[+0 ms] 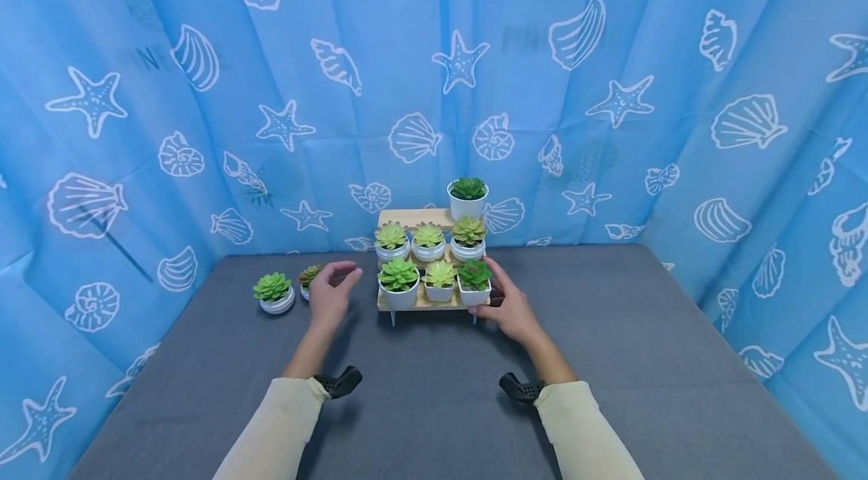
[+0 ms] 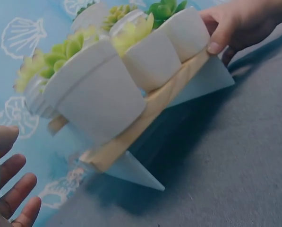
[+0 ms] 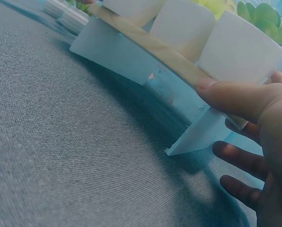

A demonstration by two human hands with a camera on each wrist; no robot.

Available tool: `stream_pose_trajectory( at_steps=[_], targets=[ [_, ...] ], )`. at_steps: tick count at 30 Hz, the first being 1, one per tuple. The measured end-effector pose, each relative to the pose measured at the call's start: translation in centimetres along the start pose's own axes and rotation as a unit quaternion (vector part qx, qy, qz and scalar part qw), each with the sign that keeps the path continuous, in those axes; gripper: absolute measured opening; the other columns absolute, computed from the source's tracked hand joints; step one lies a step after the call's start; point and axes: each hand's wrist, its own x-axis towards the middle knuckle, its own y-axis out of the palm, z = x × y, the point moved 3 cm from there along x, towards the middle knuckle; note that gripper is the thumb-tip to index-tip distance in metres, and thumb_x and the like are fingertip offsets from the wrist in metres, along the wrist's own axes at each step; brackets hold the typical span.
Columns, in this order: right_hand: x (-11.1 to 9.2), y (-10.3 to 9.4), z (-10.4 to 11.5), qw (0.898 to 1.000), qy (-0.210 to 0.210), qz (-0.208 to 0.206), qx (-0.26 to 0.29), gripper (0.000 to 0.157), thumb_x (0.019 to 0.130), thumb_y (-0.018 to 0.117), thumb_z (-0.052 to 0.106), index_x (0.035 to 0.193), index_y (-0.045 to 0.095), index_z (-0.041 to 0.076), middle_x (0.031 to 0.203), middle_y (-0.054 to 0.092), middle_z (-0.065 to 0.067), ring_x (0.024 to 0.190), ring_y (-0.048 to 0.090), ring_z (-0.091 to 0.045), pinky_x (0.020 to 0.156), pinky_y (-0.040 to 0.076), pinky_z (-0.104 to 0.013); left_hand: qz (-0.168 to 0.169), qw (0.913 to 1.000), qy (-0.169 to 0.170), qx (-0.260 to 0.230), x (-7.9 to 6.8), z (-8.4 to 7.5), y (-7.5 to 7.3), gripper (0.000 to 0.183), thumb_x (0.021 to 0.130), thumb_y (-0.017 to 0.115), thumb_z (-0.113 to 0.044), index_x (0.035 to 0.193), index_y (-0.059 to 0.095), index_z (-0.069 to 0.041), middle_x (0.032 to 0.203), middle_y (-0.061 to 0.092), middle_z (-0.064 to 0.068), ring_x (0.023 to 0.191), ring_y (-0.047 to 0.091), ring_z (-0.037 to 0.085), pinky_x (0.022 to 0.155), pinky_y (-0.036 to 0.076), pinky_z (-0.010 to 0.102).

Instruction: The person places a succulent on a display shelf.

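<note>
A three-tier wooden plant stand (image 1: 434, 305) with clear side panels holds potted succulents. My right hand (image 1: 514, 312) grips its front right corner, the thumb (image 3: 230, 97) on the lowest shelf's front edge beside a white pot (image 3: 242, 49). My left hand (image 1: 330, 291) is held apart from the stand's left side, fingers loosely bent around nothing. Three pots line the bottom tier, with a bright green succulent (image 1: 398, 275) at its left end. Three more stand on the middle tier. On the top tier, a dark green succulent (image 1: 469, 188) in a white pot sits at the right.
Left of my left hand, a green succulent (image 1: 272, 287) in a ridged white pot stands on the grey cloth-covered table (image 1: 434, 389). A reddish-green one (image 1: 308, 275) beside it is partly hidden by that hand. A blue shell-print curtain (image 1: 434, 88) hangs behind the table.
</note>
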Motion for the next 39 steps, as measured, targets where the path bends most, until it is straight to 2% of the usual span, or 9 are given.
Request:
stream_pose_trajectory(
  at_steps=[8,13,18,21,30,35,39],
  targets=[
    [0.1,0.1,-0.2,1.0,0.003,0.002,0.006,0.096,0.078,0.082,0.01,0.154,0.026,0.026,0.131,0.058,-0.019,0.109,0.06,-0.035,0.089,0.048,-0.053,-0.021,0.9995,-0.023,-0.009,-0.5,1.9,-1.1,0.028,0.093,0.068,-0.017,0.115,0.064,-0.001,0.115,0.063,0.015,0.106,0.057,0.026,0.087,0.046,0.04],
    [0.1,0.1,-0.3,1.0,0.006,0.001,0.006,0.095,0.078,0.082,0.01,0.154,0.027,0.026,0.131,0.058,-0.019,0.109,0.06,-0.034,0.09,0.048,-0.052,-0.023,0.9981,-0.049,-0.031,-0.7,3.1,-2.2,0.03,0.094,0.066,-0.017,0.119,0.062,-0.001,0.117,0.061,0.014,0.105,0.055,0.022,0.082,0.045,0.027],
    [0.0,0.0,-0.2,1.0,0.002,0.0,0.002,0.095,0.078,0.082,0.009,0.154,0.027,0.026,0.129,0.059,-0.019,0.108,0.061,-0.033,0.09,0.048,-0.052,-0.054,0.9947,-0.081,-0.031,-0.7,4.1,-2.9,0.029,0.093,0.067,-0.017,0.118,0.063,-0.001,0.116,0.06,0.013,0.1,0.055,0.019,0.071,0.046,0.017],
    [0.0,0.0,-0.2,1.0,0.0,0.0,0.001,0.095,0.079,0.082,0.01,0.154,0.027,0.025,0.129,0.059,-0.019,0.107,0.061,-0.032,0.089,0.048,-0.052,-0.076,0.9918,-0.099,-0.027,-0.9,4.6,-3.2,0.03,0.092,0.067,-0.016,0.117,0.062,-0.001,0.115,0.06,0.012,0.099,0.054,0.019,0.071,0.045,0.019],
    [0.1,-0.1,-0.3,1.0,0.002,0.001,0.002,0.095,0.078,0.082,0.011,0.154,0.026,0.026,0.13,0.059,-0.019,0.108,0.061,-0.033,0.09,0.048,-0.052,-0.123,0.9811,-0.142,-0.046,-1.0,5.3,-3.6,0.034,0.092,0.066,-0.013,0.123,0.058,0.0,0.119,0.056,0.014,0.104,0.052,0.024,0.084,0.043,0.035],
    [0.1,0.0,-0.2,1.0,0.004,0.002,0.002,0.095,0.078,0.082,0.011,0.154,0.026,0.026,0.13,0.058,-0.019,0.108,0.06,-0.033,0.09,0.048,-0.052,-0.149,0.9756,-0.152,-0.054,-1.1,5.5,-3.9,0.035,0.092,0.065,-0.011,0.125,0.058,-0.001,0.125,0.056,0.016,0.109,0.055,0.027,0.088,0.045,0.038],
    [0.0,0.0,-0.1,1.0,0.003,0.001,0.003,0.096,0.078,0.082,0.01,0.154,0.026,0.026,0.13,0.058,-0.019,0.108,0.06,-0.033,0.09,0.048,-0.052,-0.157,0.9749,-0.15,-0.051,-1.3,5.7,-4.2,0.038,0.091,0.066,-0.011,0.126,0.057,0.0,0.129,0.055,0.018,0.113,0.055,0.029,0.089,0.044,0.039]
  ],
)
